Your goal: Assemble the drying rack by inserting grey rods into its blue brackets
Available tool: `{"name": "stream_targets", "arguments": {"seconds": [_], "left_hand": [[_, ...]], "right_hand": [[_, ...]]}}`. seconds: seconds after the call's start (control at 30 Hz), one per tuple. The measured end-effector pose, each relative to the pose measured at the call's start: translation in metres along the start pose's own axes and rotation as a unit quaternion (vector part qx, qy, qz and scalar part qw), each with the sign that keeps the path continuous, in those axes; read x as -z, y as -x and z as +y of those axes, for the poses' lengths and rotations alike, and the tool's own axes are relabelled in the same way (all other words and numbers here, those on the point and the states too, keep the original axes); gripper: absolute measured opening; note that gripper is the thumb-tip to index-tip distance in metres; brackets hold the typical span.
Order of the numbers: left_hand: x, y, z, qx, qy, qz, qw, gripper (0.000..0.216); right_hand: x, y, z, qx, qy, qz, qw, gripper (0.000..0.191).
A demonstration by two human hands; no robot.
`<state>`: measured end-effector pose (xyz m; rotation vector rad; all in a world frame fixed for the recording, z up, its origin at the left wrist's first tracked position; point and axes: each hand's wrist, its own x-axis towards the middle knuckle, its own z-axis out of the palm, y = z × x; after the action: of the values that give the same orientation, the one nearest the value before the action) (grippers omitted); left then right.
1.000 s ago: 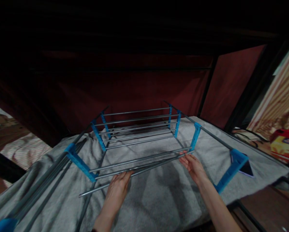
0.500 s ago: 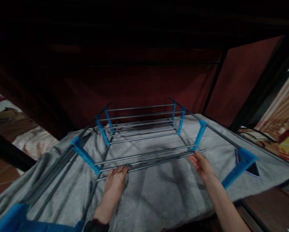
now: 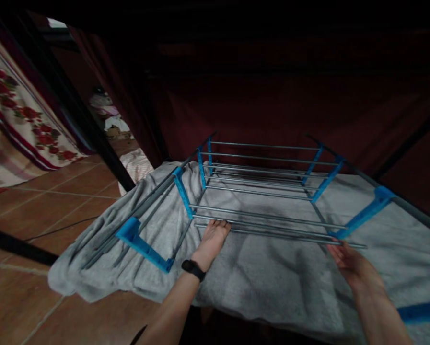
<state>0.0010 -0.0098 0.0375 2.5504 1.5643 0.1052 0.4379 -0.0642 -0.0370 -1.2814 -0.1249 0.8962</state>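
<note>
A rack frame of grey metal tubes with blue plastic brackets point(image 3: 182, 192) lies on a grey blanket point(image 3: 258, 282). Several metal rods point(image 3: 268, 216) run crosswise between its two sides. My left hand point(image 3: 215, 236), wearing a black band at the wrist, has its fingers curled over the nearest metal rod point(image 3: 283, 236) close to that rod's left end. Near the right end, my right hand point(image 3: 347, 261) pinches the same rod with thumb and fingers. This rod lies beside other rods, with its right tip past the bracket. Part of the right fingers is hidden.
Loose rods point(image 3: 143, 207) lie along the left side of the frame. Dark posts point(image 3: 92, 148) stand left of the blanket, above a tiled floor point(image 3: 28, 297). A dark red panel point(image 3: 258, 110) rises behind. A flowered cloth point(image 3: 31, 115) hangs at far left.
The view has swung left, bringing the tiled floor and flowered cloth into sight, so the rack appears further right. Both hands stay at the near rod.
</note>
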Motion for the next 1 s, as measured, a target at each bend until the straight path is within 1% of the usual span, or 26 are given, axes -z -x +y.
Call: {"name": "stream_targets", "arguments": {"seconds": [0.17,0.27,0.33,0.43,0.53,0.67,0.73,0.87,0.93,1.0], "left_hand": [[-0.006,-0.002,0.003,-0.008,0.007,0.013,1.0,0.043],[-0.009,-0.005,0.002,-0.009,0.01,0.009,1.0,0.041],[-0.011,-0.006,0.001,-0.009,0.011,0.006,1.0,0.041],[-0.015,-0.006,-0.001,-0.011,0.013,-0.001,1.0,0.043],[-0.019,-0.003,-0.002,-0.014,0.015,-0.002,1.0,0.045],[-0.022,-0.001,-0.003,-0.01,0.014,0.008,1.0,0.049],[-0.022,-0.002,-0.003,-0.002,0.009,-0.003,1.0,0.05],[-0.016,-0.007,-0.004,0.026,-0.016,-0.052,0.998,0.056],[-0.015,-0.01,-0.005,0.05,-0.027,-0.075,0.996,0.066],[-0.018,-0.015,-0.006,0.076,-0.05,-0.087,0.992,0.074]], "right_hand": [[0.002,-0.007,-0.001,-0.028,-0.012,-0.001,1.0,0.017],[0.001,-0.01,-0.002,-0.042,-0.016,0.006,0.999,0.017],[0.002,-0.011,-0.001,-0.041,-0.01,0.003,0.999,0.018],[0.005,-0.015,0.001,-0.031,0.006,-0.018,0.999,0.019],[0.006,-0.019,0.003,-0.038,0.014,-0.009,0.999,0.019],[0.002,-0.021,0.007,-0.051,0.02,0.005,0.998,0.018],[-0.001,-0.019,0.01,-0.07,0.008,0.015,0.997,0.018],[-0.009,-0.005,0.017,-0.098,-0.016,0.024,0.995,0.019],[-0.014,0.005,0.022,-0.094,-0.027,0.004,0.995,0.018],[-0.02,0.013,0.026,-0.082,-0.051,0.001,0.995,0.016]]}}
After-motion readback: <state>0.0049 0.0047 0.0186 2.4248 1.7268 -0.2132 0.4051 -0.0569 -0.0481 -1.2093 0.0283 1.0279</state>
